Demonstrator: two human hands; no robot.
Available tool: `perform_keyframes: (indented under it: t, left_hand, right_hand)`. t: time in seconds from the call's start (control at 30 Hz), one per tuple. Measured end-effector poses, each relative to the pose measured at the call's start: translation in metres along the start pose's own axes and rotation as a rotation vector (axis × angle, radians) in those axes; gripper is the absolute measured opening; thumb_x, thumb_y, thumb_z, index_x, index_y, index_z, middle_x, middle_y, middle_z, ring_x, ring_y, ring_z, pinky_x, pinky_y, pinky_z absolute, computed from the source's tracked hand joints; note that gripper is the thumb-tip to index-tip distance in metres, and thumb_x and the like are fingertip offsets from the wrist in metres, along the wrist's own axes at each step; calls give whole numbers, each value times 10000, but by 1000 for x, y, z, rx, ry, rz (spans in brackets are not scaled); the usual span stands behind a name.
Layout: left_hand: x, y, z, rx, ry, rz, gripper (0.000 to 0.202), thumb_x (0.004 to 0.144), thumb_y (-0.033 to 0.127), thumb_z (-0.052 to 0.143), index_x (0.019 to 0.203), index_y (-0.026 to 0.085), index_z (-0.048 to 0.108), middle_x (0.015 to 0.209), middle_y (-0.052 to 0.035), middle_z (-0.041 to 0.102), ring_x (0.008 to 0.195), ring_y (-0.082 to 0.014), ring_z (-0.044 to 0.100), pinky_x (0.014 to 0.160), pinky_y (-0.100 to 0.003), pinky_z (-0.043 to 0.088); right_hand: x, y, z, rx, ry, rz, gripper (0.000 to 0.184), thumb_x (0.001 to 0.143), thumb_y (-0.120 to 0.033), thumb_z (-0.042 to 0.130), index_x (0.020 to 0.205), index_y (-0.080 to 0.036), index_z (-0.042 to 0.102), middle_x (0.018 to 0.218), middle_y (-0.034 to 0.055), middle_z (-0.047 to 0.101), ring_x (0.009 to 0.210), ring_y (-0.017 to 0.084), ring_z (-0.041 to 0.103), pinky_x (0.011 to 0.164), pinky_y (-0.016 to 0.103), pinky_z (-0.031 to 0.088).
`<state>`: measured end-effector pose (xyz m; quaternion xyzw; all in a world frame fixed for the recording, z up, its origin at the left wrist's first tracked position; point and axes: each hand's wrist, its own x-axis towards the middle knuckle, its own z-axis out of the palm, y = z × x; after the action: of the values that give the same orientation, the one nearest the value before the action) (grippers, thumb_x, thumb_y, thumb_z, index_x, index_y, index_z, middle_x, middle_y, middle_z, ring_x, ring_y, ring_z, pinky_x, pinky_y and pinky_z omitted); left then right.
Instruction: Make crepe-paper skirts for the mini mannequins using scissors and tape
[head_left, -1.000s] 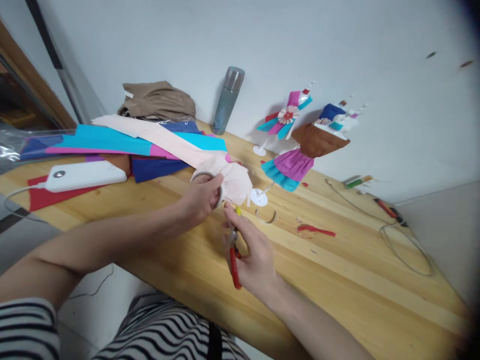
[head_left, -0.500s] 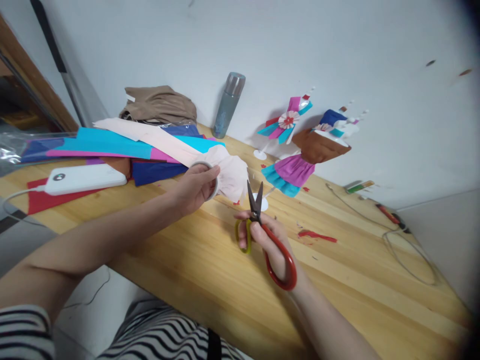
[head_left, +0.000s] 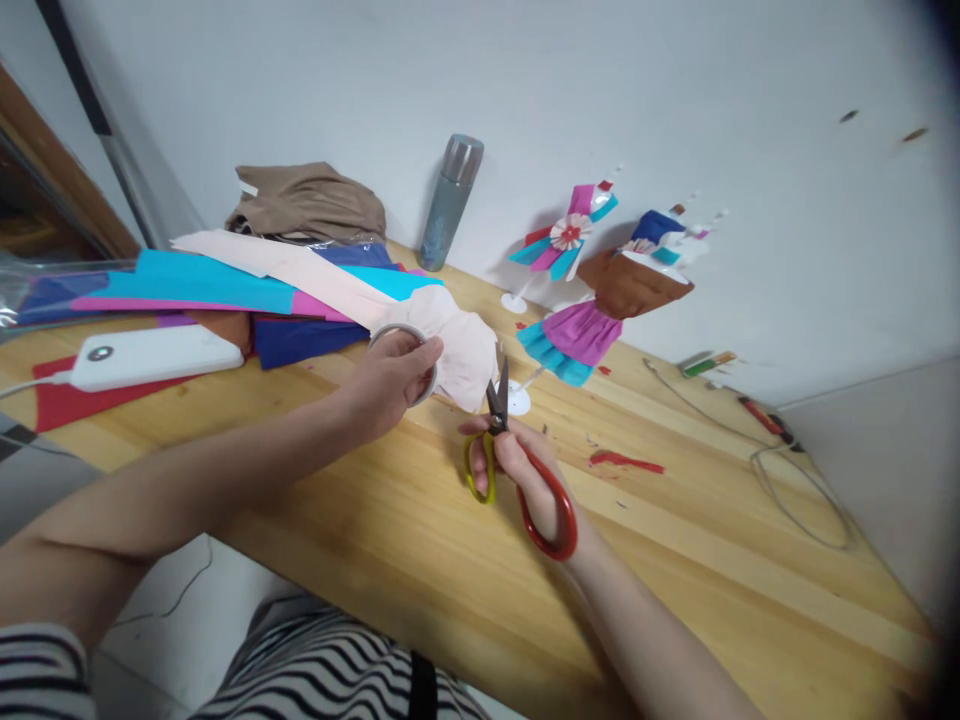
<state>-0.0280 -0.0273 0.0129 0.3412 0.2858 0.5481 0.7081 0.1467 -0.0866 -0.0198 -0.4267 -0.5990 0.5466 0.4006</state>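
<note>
My left hand (head_left: 401,372) is closed on gathered pale pink crepe paper (head_left: 457,345), which fans out to the right of the fingers. A grey ring (head_left: 429,390), like a roll of tape, sits around those fingers. In my right hand (head_left: 529,465) are scissors (head_left: 551,515) with one red and one yellow handle loop. Their dark blades stand a little apart, pointing up beside the paper's right edge. Whether a blade touches the paper I cannot tell. A long pale pink strip (head_left: 300,270) lies over the stacked coloured paper to the left.
Turquoise paper (head_left: 202,285) and a white power bank (head_left: 157,357) lie at the left. A grey bottle (head_left: 450,205) stands by the wall near brown cloth (head_left: 311,200). Paper dresses (head_left: 581,340) on white stands are behind the scissors. Red scraps (head_left: 626,462) and a cable (head_left: 795,530) lie right.
The scissors have moved slightly left and closer to the pink paper's right edge, their blades narrowing. The paper fan has turned a little in my left hand. The whole view has shifted slightly.
</note>
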Motion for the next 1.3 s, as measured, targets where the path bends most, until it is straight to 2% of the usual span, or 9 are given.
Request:
perform_keyframes:
  t: [0.3, 0.6, 0.77, 1.17, 1.3]
  left_hand:
    - [-5, -8, 3, -4, -21, -25, 179, 834, 110, 543, 670, 149, 603, 582, 19, 575, 646, -85, 608, 643, -181, 459]
    - [-8, -11, 6, -29, -15, -23, 209, 842, 92, 515, 643, 137, 560, 599, 17, 561, 557, -56, 533, 596, -168, 433]
    - [-8, -11, 5, -13, 11, -36, 217, 831, 91, 537, 621, 142, 527, 585, 35, 525, 515, -39, 468, 525, -159, 367]
    - [-7, -11, 3, 12, 0, -16, 200, 832, 93, 525, 642, 154, 544, 593, 33, 523, 540, -52, 481, 562, -172, 391]
    - [-7, -10, 2, 33, 3, -22, 217, 829, 112, 547, 617, 154, 529, 570, 42, 501, 494, -43, 441, 543, -177, 376]
  right_hand:
    - [1, -3, -1, -72, -10, -59, 467, 872, -609, 433, 932, -165, 563, 614, -15, 478, 515, 124, 486, 498, 271, 376]
    - [1, -4, 0, -116, -3, -65, 508, 858, -636, 426, 974, -166, 577, 596, -14, 469, 509, 125, 467, 488, 267, 383]
    - [-1, -4, 0, -131, 14, -50, 538, 855, -647, 415, 966, -149, 584, 556, -25, 461, 485, 121, 455, 466, 265, 380]
    - [-1, 0, 1, -101, 45, -9, 523, 855, -645, 408, 933, -155, 576, 498, -50, 424, 412, 103, 399, 412, 245, 328]
    - [-2, 2, 1, -45, 56, 10, 489, 849, -631, 441, 908, -162, 565, 507, -60, 409, 386, 85, 388, 387, 228, 301]
